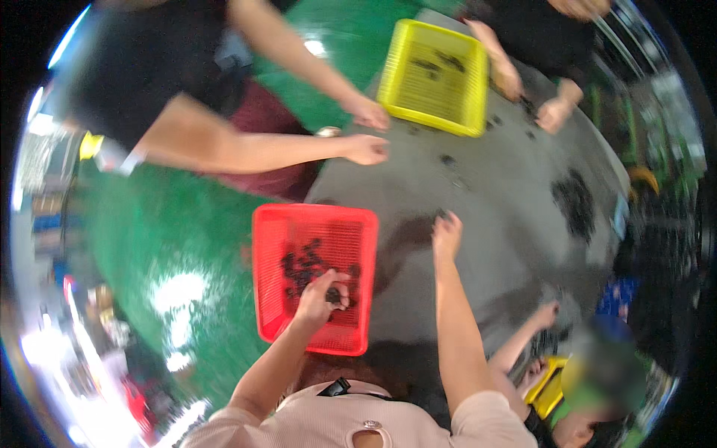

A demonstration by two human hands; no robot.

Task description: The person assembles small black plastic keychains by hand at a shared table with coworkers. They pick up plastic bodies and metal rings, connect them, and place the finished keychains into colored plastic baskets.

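Observation:
My left hand (321, 295) is inside the red plastic basket (265, 280), its fingers curled round a few small black pieces (334, 296). More loose black pieces (300, 263) lie on the basket floor around it; their exact kind is too small to make out. Stretched out over the grey table (407, 299), my right hand (447, 237) has its fingertips pinched together. A small dark piece (441, 214) shows at those fingertips, blurred.
A yellow basket (396, 101) with some dark pieces stands at the far side. A dark pile (573, 205) lies on the table at right. Co-workers' hands are at the far left (366, 149), far right (549, 112) and near right (545, 315). Green floor (179, 246) borders the table.

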